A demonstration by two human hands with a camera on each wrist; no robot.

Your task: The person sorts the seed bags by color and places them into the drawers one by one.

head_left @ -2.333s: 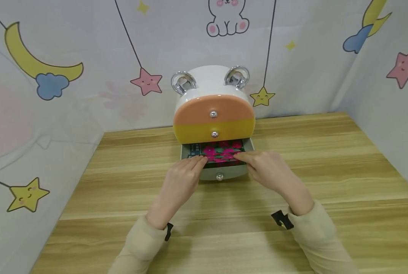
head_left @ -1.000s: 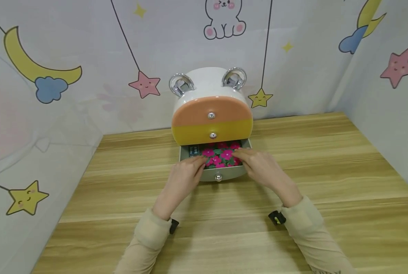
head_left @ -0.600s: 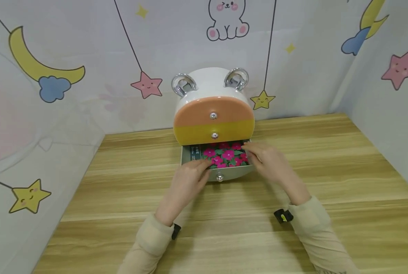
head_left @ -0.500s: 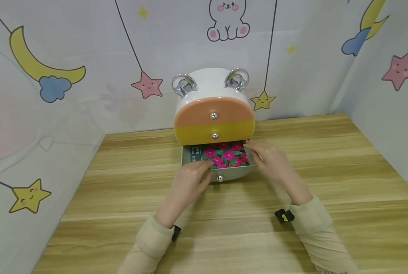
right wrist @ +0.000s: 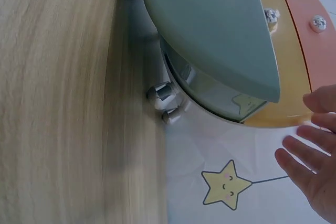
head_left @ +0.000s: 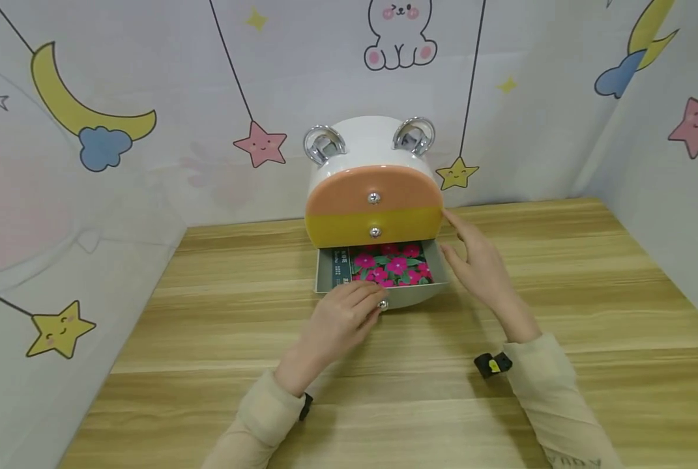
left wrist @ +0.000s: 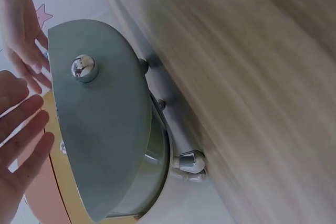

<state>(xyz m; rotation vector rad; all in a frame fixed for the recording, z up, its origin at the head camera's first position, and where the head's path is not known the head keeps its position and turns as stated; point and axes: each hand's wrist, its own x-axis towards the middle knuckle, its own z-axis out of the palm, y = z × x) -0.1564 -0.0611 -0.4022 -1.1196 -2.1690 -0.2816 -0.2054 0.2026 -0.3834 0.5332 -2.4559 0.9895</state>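
A small white chest of drawers [head_left: 360, 140] with silver ear shapes stands against the back cloth. Its grey-green bottom drawer [head_left: 416, 296] is pulled out, and a flat packet [head_left: 395, 266] printed with pink flowers and a dark text strip lies inside. My left hand [head_left: 345, 316] is at the drawer's front edge, beside the silver knob [head_left: 384, 304]; in the left wrist view its fingers [left wrist: 26, 124] are extended, apart from the knob. With fingers spread, my right hand [head_left: 483, 267] has its index fingertip at the chest's right side, next to the yellow middle drawer [head_left: 337, 228].
The orange top drawer [head_left: 343, 189] and the yellow one are closed. Small silver feet [right wrist: 161, 95] hold the chest up on the wood-grain table [head_left: 208, 312]. Cloth walls [head_left: 196, 78] printed with stars and moons enclose the back and sides.
Both hands have left the packet, which now lies flat in the drawer. The left hand has come down to the drawer front; the right has moved outward and up beside the chest.
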